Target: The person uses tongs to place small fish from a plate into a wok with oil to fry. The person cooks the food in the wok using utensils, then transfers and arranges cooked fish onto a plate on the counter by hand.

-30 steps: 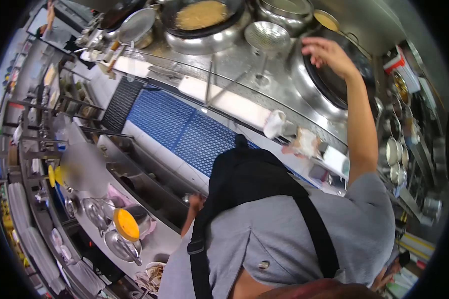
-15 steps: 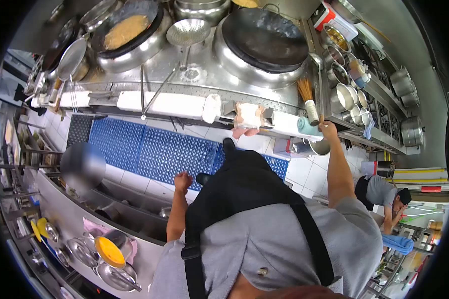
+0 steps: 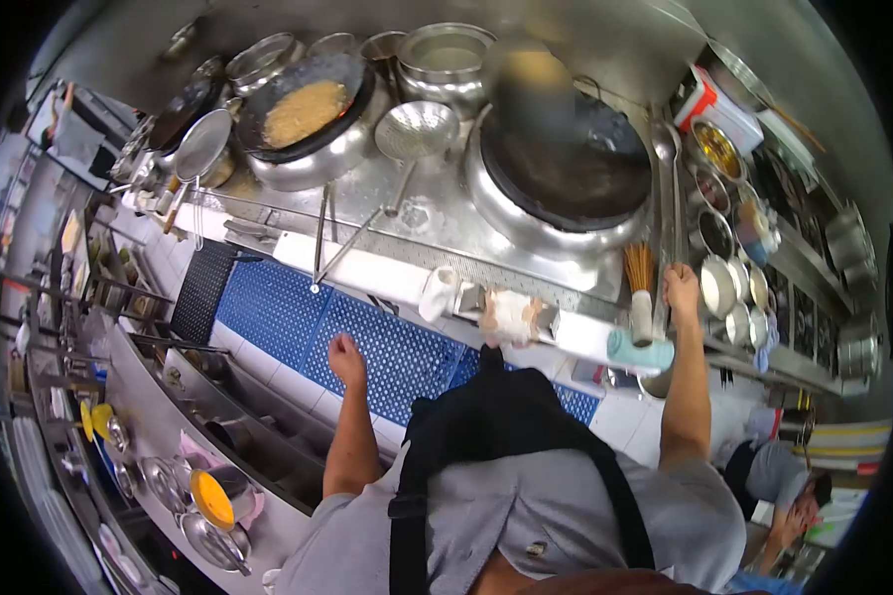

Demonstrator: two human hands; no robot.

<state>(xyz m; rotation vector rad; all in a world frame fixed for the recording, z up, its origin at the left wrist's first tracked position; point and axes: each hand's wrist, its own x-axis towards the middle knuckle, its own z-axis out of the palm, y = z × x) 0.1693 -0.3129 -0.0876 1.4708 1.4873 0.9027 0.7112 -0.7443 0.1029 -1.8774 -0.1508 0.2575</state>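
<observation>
My right hand (image 3: 681,291) is closed around the lower end of the long handle of a metal ladle (image 3: 665,149). The ladle lies along the right side of the stove, beside a dark wok (image 3: 566,178). Just left of that hand stands a bamboo wok brush (image 3: 640,273), with a rolled green cloth (image 3: 640,349) below it at the stove's front edge. My left hand (image 3: 347,359) hangs above the blue floor mat, its fingers curled in and nothing visible in them.
A second wok (image 3: 308,114) holds light brown food. Between the woks rests a perforated strainer (image 3: 417,131). Pots and seasoning containers (image 3: 716,284) line the right shelf. Behind me on the left runs a counter (image 3: 159,397). A person (image 3: 774,476) is at lower right.
The view has shifted, so the stove sits lower and further right. My right hand stays at the ladle handle. My left hand has moved slightly, still with curled fingers.
</observation>
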